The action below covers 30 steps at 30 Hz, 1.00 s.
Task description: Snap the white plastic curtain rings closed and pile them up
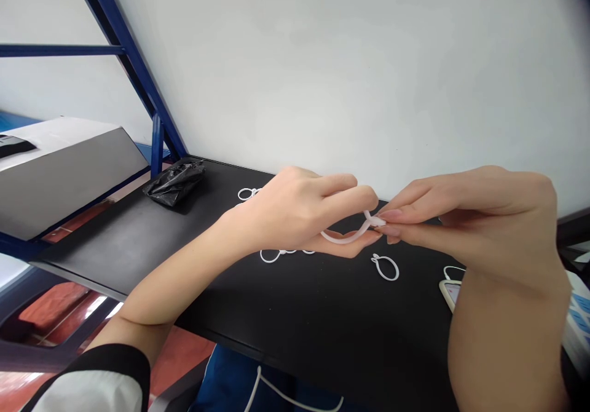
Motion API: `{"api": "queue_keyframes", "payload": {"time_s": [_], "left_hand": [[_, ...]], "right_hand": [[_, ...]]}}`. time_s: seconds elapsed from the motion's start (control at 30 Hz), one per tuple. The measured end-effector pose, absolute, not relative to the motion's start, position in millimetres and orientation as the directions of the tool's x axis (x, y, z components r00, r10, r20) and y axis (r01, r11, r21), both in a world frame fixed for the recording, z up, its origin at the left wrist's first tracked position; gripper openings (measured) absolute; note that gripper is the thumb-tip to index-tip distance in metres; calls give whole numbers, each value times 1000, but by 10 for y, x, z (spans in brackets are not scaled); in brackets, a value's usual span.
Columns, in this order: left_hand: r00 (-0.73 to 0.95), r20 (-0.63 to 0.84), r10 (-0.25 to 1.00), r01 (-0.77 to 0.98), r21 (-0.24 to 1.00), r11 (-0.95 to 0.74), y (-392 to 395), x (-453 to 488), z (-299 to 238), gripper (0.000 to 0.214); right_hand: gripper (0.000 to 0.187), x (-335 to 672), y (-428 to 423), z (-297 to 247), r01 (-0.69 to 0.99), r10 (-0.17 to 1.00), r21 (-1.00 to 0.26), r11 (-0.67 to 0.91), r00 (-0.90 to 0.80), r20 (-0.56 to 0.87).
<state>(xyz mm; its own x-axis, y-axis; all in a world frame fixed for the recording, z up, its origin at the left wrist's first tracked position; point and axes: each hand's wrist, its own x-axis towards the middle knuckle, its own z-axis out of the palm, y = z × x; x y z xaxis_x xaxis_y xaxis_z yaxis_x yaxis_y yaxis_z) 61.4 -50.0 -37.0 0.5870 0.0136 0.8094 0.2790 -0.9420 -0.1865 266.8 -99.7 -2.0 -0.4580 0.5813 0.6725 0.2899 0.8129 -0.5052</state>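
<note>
Between my two hands, above the black table, is a white plastic ring (346, 238) with a small clasp, like a shower curtain ring. My left hand (304, 212) curls round the loop, fingers over the top and thumb below. The thumb and forefinger of my right hand (461, 209) pinch the clasp end, whose tip partly hides behind them. On the table just below lies another white ring (386, 268). More white rings (270, 256) lie beneath and behind my left hand, partly covered by it.
A crumpled black plastic bag (175, 181) sits at the table's far left. At the right, a phone (448, 292) is partly behind my right forearm. The black table (286, 320) meets a pale wall (322, 80). A blue metal frame (133, 61) stands at the left. A white cord (295, 400) hangs across my lap.
</note>
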Motion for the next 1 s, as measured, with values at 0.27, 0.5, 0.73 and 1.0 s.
{"api": "queue_keyframes", "payload": {"time_s": [0.27,0.5,0.73,1.0], "left_hand": [[568,823,-6,265,-189,-946,-491,611,-380,25],[553,833,-15,267,-195,-944,-489,622,-384,28],[554,832,-25,239,-188,-953,-482,614,-388,32],[560,829,-6,245,-172,-954,-479,612,-385,44]], "right_hand": [[30,2675,-1008,-54,311,597,-510,802,-449,665],[29,2679,-1008,-43,327,602,-506,798,-446,662],[29,2693,-1007,-56,335,594,-491,804,-452,665],[30,2688,-1010,-52,348,600,-488,800,-453,660]]}}
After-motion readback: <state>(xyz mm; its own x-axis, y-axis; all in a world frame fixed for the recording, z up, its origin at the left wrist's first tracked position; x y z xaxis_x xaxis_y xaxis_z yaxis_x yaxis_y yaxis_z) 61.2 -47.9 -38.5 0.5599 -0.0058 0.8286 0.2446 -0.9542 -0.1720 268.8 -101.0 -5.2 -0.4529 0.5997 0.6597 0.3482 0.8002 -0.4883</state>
